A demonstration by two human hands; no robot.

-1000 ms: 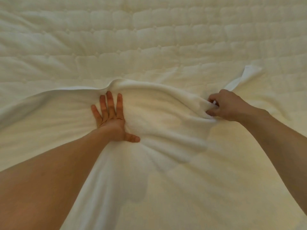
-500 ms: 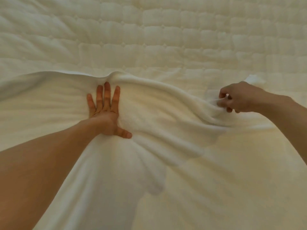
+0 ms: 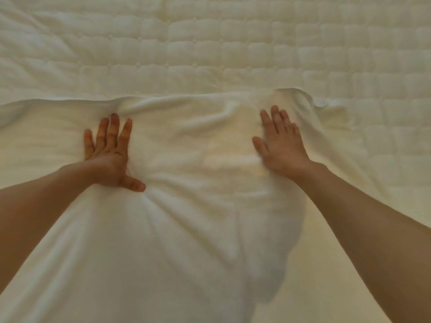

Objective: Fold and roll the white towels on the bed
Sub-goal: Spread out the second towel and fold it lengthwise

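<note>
A white towel was spread, creased, over the near part of the quilted bed. It was pressed flat by the left hand and the right hand, fingers straight, palms down, set well apart near its far edge.

Dim, warm yellowish light, soft shadows, overall soft focus; the right hand is slightly motion-blurred.

soft matt towel (terry cloth), quilted bed
</note>
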